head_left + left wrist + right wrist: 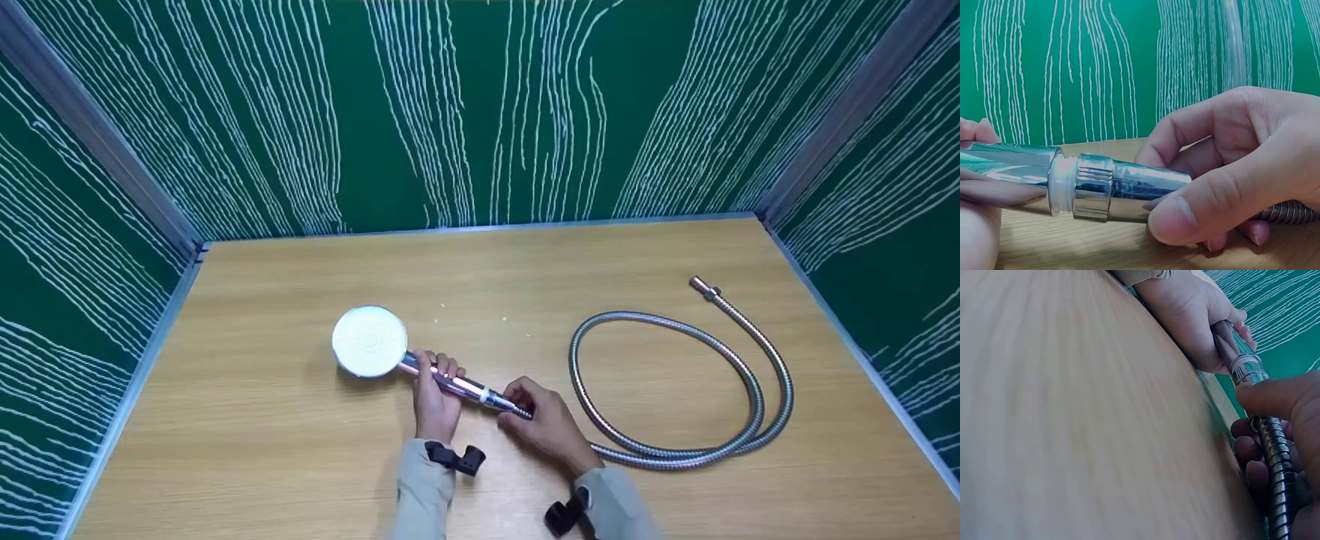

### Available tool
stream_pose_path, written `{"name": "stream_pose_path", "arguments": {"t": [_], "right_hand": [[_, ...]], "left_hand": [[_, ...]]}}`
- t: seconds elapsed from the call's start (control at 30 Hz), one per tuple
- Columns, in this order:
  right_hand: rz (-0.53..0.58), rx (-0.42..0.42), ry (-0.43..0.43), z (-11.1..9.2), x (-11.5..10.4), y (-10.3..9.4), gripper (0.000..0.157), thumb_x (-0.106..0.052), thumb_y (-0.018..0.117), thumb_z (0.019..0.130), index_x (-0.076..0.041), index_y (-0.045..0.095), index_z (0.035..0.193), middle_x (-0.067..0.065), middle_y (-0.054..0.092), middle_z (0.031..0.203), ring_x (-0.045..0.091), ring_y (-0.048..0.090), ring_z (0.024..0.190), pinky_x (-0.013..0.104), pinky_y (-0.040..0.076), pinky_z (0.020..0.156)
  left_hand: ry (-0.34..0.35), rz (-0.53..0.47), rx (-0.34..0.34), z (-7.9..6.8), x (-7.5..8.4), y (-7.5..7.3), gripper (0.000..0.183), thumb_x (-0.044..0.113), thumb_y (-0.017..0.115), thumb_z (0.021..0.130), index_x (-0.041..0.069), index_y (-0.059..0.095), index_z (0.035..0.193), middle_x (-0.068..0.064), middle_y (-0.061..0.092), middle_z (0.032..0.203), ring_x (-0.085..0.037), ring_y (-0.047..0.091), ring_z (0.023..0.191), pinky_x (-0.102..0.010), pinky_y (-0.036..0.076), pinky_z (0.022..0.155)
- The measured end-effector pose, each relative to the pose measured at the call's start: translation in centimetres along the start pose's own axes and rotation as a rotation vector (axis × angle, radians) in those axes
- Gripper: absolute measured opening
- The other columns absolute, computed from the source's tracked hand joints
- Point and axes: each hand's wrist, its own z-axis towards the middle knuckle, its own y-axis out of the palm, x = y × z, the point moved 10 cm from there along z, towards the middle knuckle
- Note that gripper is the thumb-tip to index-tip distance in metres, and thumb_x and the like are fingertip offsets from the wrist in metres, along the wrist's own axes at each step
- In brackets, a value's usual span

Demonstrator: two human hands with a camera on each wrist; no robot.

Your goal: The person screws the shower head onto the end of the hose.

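Note:
A hand shower point(370, 341) with a round white face lies toward the left in the head view. My left hand point(436, 401) grips its chrome handle point(1010, 160). At the handle's end a white threaded collar point(1063, 183) shows, between the handle and a chrome hose connector point(1145, 183). Thumb and fingers of my right hand point(551, 424) pinch this connector, in line with the handle. From there the ribbed metal hose point(1278, 467) runs back under my right palm. How deep the connector sits on the thread cannot be told.
The rest of the hose point(667, 463) loops over the right of the wooden table point(262, 465), its other end fitting point(703, 288) pointing to the back. A few white specks point(504, 319) lie near the middle. Green panels point(480, 112) with white lines surround the table on three sides.

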Motion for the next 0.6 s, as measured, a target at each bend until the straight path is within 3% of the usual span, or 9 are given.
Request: {"name": "stream_pose_path", "arguments": {"t": [0.3,0.6], "right_hand": [[0.019,-0.018,0.04,-0.01,0.46,0.08,0.02,-0.015,0.076,0.078,-0.017,0.063,0.092,-0.003,0.066,0.083,0.007,0.055,0.071,0.022,0.045,0.067],[0.037,-0.018,0.029,-0.02,0.22,-0.02,0.016,-0.021,0.075,0.082,-0.013,0.068,0.094,-0.002,0.066,0.08,0.004,0.053,0.068,0.02,0.044,0.063]], "left_hand": [[0.007,-0.013,-0.021,-0.1,0.08,0.25,0.035,0.046,0.043,0.092,0.015,0.04,0.076,0.004,0.038,0.061,-0.009,0.036,0.056,-0.023,0.032,0.061],[0.013,-0.013,-0.032,-0.14,0.13,0.3,0.035,0.044,0.04,0.093,0.015,0.039,0.075,0.004,0.037,0.06,-0.01,0.035,0.056,-0.023,0.031,0.061]]}}
